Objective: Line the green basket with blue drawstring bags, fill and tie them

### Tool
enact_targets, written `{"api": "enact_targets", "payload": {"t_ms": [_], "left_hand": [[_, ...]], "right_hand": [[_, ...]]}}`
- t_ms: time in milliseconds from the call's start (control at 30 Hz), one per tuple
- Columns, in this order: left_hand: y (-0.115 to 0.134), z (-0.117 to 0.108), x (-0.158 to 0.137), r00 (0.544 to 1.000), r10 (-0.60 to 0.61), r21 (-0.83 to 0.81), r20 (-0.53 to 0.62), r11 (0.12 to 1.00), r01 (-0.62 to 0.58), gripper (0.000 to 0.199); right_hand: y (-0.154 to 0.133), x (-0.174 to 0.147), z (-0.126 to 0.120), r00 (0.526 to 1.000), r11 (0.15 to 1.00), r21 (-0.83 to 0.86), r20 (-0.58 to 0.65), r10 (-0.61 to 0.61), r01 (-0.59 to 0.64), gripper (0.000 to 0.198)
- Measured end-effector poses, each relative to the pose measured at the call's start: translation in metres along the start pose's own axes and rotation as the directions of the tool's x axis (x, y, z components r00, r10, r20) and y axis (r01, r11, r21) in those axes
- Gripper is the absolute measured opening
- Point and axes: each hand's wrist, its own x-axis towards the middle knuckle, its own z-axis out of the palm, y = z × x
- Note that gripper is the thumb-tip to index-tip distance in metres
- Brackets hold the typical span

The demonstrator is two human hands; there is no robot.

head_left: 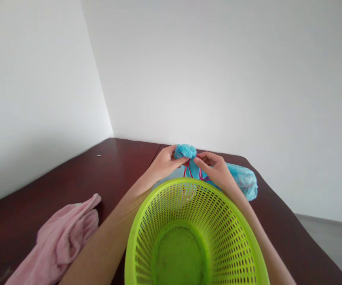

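A blue plastic bag (241, 178) lies on the dark red table behind the green basket, its gathered neck bunched up between my hands. My left hand (168, 161) pinches the bunched neck from the left, thumb across its front. From the right, my right hand (214, 168) pinches with thumb and fingertips at a red string (201, 174) by the neck. Loose ends of the string hang down in front of the bag. Part of the bag is hidden by the basket and my right hand.
The green perforated basket (178, 253) stands close in front of me, between my forearms. A pink cloth (65, 233) lies crumpled at the left on the table (111, 170). White walls (212, 71) rise behind and to the left. A small pale scrap (99, 155) lies farther back.
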Motion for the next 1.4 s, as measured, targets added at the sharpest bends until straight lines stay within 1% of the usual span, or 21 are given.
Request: {"api": "enact_targets", "payload": {"t_ms": [67, 133, 200, 267, 367, 433, 500, 567, 667, 767, 800, 867, 933, 1033, 1067, 1133, 1167, 1233, 1267, 1333, 1400], "left_hand": [[-0.002, 0.001, -0.001, 0.999, -0.05, -0.017, 0.017, 0.999, 0.05, 0.039], [-0.007, -0.001, -0.003, 0.997, -0.074, -0.013, 0.019, 0.997, 0.075, 0.041], [-0.008, -0.005, -0.006, 0.997, -0.082, 0.071, 0.007, 0.994, 0.081, 0.045], [-0.002, -0.014, -0.012, 0.997, -0.074, 0.23, -0.036, 0.97, 0.08, 0.052], [0.021, -0.029, -0.023, 0.996, 0.009, 0.429, -0.09, 0.903, 0.031, 0.061], [0.04, -0.035, -0.029, 0.993, 0.109, 0.465, -0.051, 0.882, -0.073, 0.061], [0.055, -0.035, -0.033, 0.978, 0.206, 0.437, 0.018, 0.879, -0.193, 0.053], [0.06, -0.027, -0.033, 0.964, 0.26, 0.405, 0.059, 0.876, -0.261, 0.044], [0.054, -0.013, -0.028, 0.963, 0.26, 0.439, 0.071, 0.858, -0.265, 0.032], [0.041, -0.007, -0.022, 0.972, 0.226, 0.474, 0.068, 0.849, -0.231, 0.011], [0.038, -0.008, -0.02, 0.974, 0.217, 0.475, 0.06, 0.852, -0.219, 0.012], [0.033, -0.013, -0.018, 0.976, 0.217, 0.479, 0.01, 0.856, -0.195, 0.022], [0.031, -0.02, -0.017, 0.97, 0.228, 0.488, -0.09, 0.859, -0.156, 0.027], [0.029, -0.027, -0.015, 0.943, 0.228, 0.487, -0.242, 0.869, -0.085, 0.031], [0.029, -0.029, -0.015, 0.935, 0.225, 0.486, -0.276, 0.871, -0.066, 0.033], [0.029, -0.031, -0.015, 0.92, 0.221, 0.48, -0.323, 0.876, -0.043, 0.037], [0.03, -0.032, -0.014, 0.913, 0.225, 0.472, -0.341, 0.881, -0.041, 0.038], [0.031, -0.033, -0.014, 0.898, 0.238, 0.452, -0.369, 0.891, -0.05, 0.04], [0.031, -0.033, -0.014, 0.896, 0.242, 0.438, -0.373, 0.897, -0.06, 0.041], [0.032, -0.032, -0.014, 0.907, 0.232, 0.401, -0.351, 0.913, -0.077, 0.041], [0.032, -0.029, -0.013, 0.934, 0.201, 0.35, -0.297, 0.933, -0.089, 0.041]], "right_hand": [[0.002, 0.001, 0.003, 0.999, 0.999, -0.031, -0.041, -0.024, 0.023, 0.035], [0.005, 0.002, 0.004, 0.995, 0.999, -0.005, -0.089, -0.044, 0.044, 0.033], [0.008, 0.004, 0.004, 0.993, 0.998, 0.038, -0.103, -0.054, 0.058, 0.028], [0.009, 0.004, 0.003, 0.991, 0.997, 0.05, -0.118, -0.057, 0.063, 0.023], [0.008, 0.004, 0.001, 0.978, 0.996, 0.055, -0.198, -0.059, 0.071, 0.028], [0.005, 0.003, 0.001, 0.971, 0.993, 0.078, -0.232, -0.064, 0.084, 0.039], [0.001, 0.002, 0.002, 0.977, 0.986, 0.132, -0.2, -0.072, 0.099, 0.043], [-0.004, 0.0, 0.004, 0.988, 0.973, 0.201, -0.122, -0.091, 0.115, 0.041], [-0.013, -0.004, 0.006, 0.991, 0.955, 0.266, -0.021, -0.131, 0.132, 0.039], [-0.018, -0.007, 0.006, 0.99, 0.952, 0.275, 0.009, -0.143, 0.135, 0.042], [-0.018, -0.008, 0.005, 0.989, 0.954, 0.268, 0.012, -0.145, 0.136, 0.044], [-0.018, -0.008, 0.003, 0.988, 0.959, 0.241, 0.003, -0.157, 0.151, 0.045], [-0.016, -0.007, 0.0, 0.985, 0.965, 0.196, -0.019, -0.173, 0.173, 0.043], [-0.011, -0.004, -0.004, 0.977, 0.975, 0.089, -0.078, -0.199, 0.206, 0.042], [-0.01, -0.004, -0.006, 0.973, 0.976, 0.041, -0.099, -0.211, 0.216, 0.037], [-0.006, -0.002, -0.008, 0.96, 0.971, -0.048, -0.145, -0.238, 0.234, 0.019], [-0.005, -0.002, -0.009, 0.952, 0.968, -0.086, -0.176, -0.249, 0.237, 0.014], [-0.004, -0.001, -0.01, 0.93, 0.96, -0.154, -0.254, -0.266, 0.233, 0.023], [-0.004, -0.001, -0.011, 0.912, 0.954, -0.195, -0.301, -0.28, 0.229, 0.024], [-0.008, -0.003, -0.011, 0.864, 0.928, -0.3, -0.383, -0.328, 0.219, 0.019], [-0.015, -0.006, -0.011, 0.825, 0.9, -0.373, -0.42, -0.379, 0.224, 0.026]]}}
